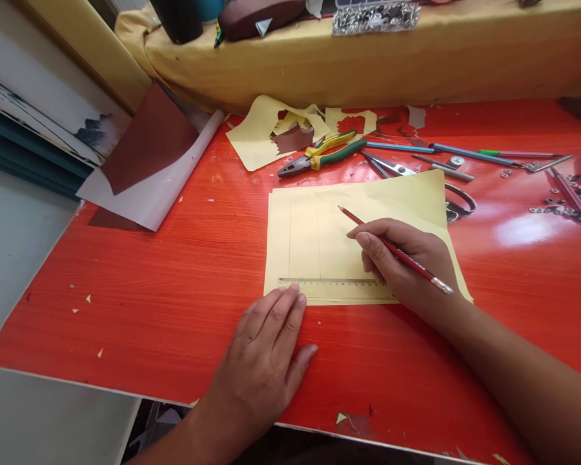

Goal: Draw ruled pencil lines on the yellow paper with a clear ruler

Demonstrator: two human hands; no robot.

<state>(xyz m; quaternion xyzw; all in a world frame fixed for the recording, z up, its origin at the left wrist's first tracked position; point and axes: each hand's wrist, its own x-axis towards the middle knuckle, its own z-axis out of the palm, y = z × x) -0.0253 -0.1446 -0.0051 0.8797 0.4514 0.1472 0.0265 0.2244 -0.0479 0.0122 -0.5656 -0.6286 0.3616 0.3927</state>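
Yellow paper sheets (348,242) lie stacked on the red table, with two thin upright pencil lines on the left part of the top sheet. A clear ruler (339,289) lies across their lower edge. My left hand (266,355) is flat and open, its fingertips resting on the ruler's left end and the paper. In my right hand (407,258) is a red pencil (416,266), gripped between thumb and fingers, its tip pointing up and left over the paper. The right hand's lower side covers the ruler's right end.
Pliers (319,158) and scissors (390,165) lie behind the paper, near cut yellow scraps (256,132). Blue pens (474,155) and small metal rings (556,206) are at the right. A rolled brown and white sheet (145,155) is at the left. The red table's (140,310) front edge runs below.
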